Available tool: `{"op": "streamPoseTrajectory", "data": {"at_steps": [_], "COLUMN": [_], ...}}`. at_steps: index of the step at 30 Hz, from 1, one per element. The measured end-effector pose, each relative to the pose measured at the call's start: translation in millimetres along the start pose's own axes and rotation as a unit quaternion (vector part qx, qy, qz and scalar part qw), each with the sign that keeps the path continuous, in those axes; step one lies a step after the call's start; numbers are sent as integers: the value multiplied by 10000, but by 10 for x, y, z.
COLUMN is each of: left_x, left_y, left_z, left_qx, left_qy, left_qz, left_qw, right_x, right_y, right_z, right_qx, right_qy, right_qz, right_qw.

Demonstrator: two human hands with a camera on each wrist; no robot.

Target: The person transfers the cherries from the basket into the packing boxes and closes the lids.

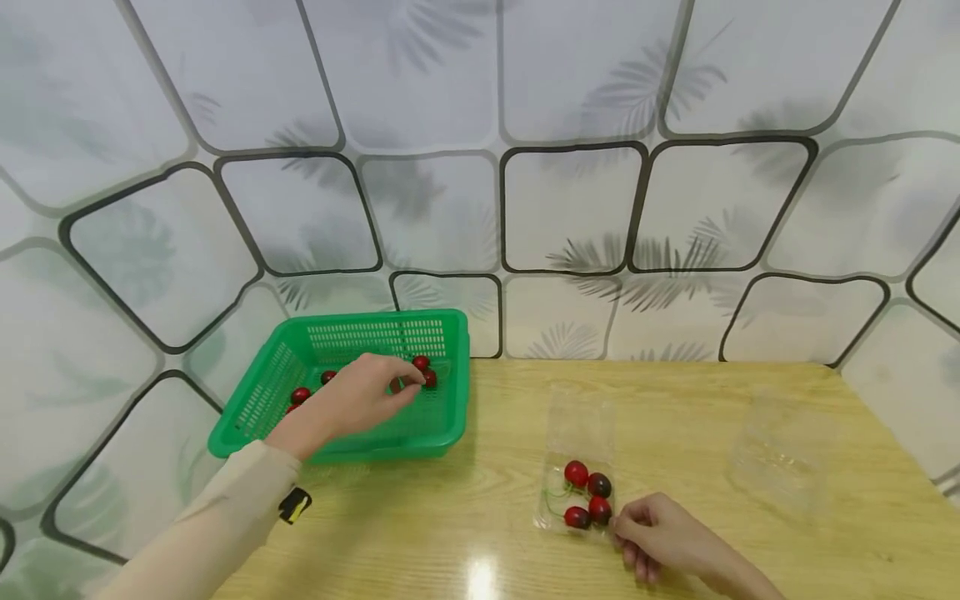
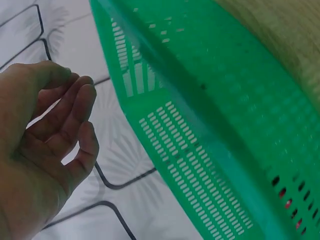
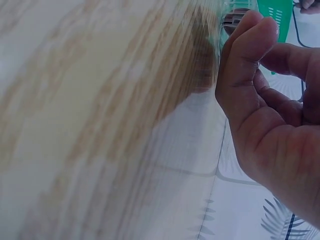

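Note:
A green plastic basket [image 1: 390,450] with slotted walls stands on the left and contains several dark red cherries [image 1: 301,395]. Over it reaches my left hand [image 1: 367,392], thumb and fingers bent loosely near two cherries [image 1: 422,364] by the right wall. Nothing shows between those fingers in the left wrist view. An open clear plastic box [image 1: 551,500] lies before me, with several stemmed cherries [image 1: 577,473] in its near half. At its near right corner, my right hand [image 1: 660,533] pinches the edge with curled fingers.
Another clear plastic box [image 1: 780,458] sits to the right on the light wooden table [image 1: 675,417]. Behind and on both sides rises a white covering with a dark-lined leaf pattern [image 1: 570,208]. A glare spot shows near the front.

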State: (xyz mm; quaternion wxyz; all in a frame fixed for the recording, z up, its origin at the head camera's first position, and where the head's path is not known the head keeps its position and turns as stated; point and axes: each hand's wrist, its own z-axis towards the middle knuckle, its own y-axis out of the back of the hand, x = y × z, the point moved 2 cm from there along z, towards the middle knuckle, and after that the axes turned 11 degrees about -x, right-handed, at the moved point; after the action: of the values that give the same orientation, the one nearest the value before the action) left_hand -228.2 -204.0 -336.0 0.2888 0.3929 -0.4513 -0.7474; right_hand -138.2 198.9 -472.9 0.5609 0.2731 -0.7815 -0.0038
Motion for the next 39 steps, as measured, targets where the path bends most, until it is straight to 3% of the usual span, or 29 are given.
{"op": "streamPoseTrajectory", "data": {"at_steps": [11, 19, 22, 26, 31, 39], "left_x": [359, 648, 778, 924, 1052, 1205], "left_y": [273, 377, 389, 376, 338, 286], "left_z": [86, 110, 93, 79, 90, 89], "left_qx": [31, -135, -147, 86, 386, 483], "left_qy": [608, 992, 1110, 1271, 1393, 1585], "left_qz": [193, 194, 277, 358, 330, 393], "left_qw": [9980, 9948, 9933, 9912, 9889, 9854], "right_x": [-19, -13, -7, -4, -16, -10], "right_y": [-4, -17, -18, -17, -15, -20], "right_z": [-4, -5, 0, 4, 5, 7], "right_qx": [-57, -102, -124, -139, -144, -124], "right_qy": [-53, -91, -123, -163, -161, -248], "right_qz": [-99, -155, -189, -222, -240, -250], "right_qw": [9999, 9998, 9997, 9995, 9995, 9993]}}
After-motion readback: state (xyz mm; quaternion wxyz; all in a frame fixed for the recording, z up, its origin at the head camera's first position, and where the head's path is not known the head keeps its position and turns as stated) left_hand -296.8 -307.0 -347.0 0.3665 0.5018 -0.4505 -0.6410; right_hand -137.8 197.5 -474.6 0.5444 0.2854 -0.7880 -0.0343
